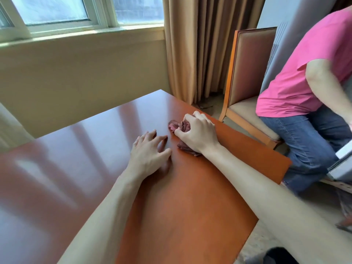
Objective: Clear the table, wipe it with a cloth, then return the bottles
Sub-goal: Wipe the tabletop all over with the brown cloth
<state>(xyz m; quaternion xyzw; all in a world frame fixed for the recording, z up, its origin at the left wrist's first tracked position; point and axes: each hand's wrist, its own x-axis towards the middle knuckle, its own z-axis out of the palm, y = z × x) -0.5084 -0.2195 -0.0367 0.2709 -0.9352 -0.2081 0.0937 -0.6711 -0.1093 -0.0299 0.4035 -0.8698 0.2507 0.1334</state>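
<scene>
Head view: right hand (198, 130) clutches a bunched cloth (182, 128) near the worktop (76, 149) far right edge, apparently mid-wipe; left hand (150, 151) rests unclenched just beside it.

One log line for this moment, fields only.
phase: wiping | right hand: grip on cloth, far right of table | left hand: open, fingertips on table | bottles: not in view

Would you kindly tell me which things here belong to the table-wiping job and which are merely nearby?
Job:
crumpled reddish-brown cloth, gripped by the right hand
glossy reddish wooden table
left hand, fingertips resting on the tabletop

Merely nearby:
wooden upholstered chair
tan curtain
person in pink shirt
</scene>
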